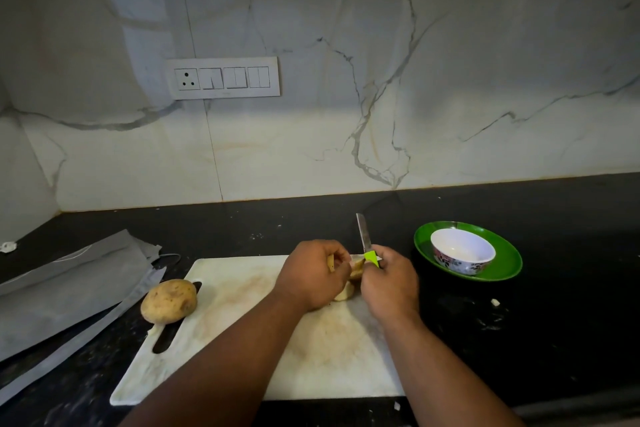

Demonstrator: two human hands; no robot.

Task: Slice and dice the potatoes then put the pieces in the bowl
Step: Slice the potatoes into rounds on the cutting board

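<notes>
A white cutting board [242,333] lies on the black counter. My left hand [311,276] grips cut potato pieces [348,291] at the board's far right part. My right hand [389,282] holds a knife [363,236] by its green handle, blade pointing away from me, right beside the pieces. A whole unpeeled potato [169,301] rests on the board's left end, over the handle slot. A white bowl with a floral pattern [462,251] stands empty on a green plate [509,262] to the right of the board.
Grey plastic bags [69,288] lie on the counter at the left, touching the board's corner. A small white scrap [495,302] sits on the counter right of the board. A marble wall with a switch panel [223,78] rises behind.
</notes>
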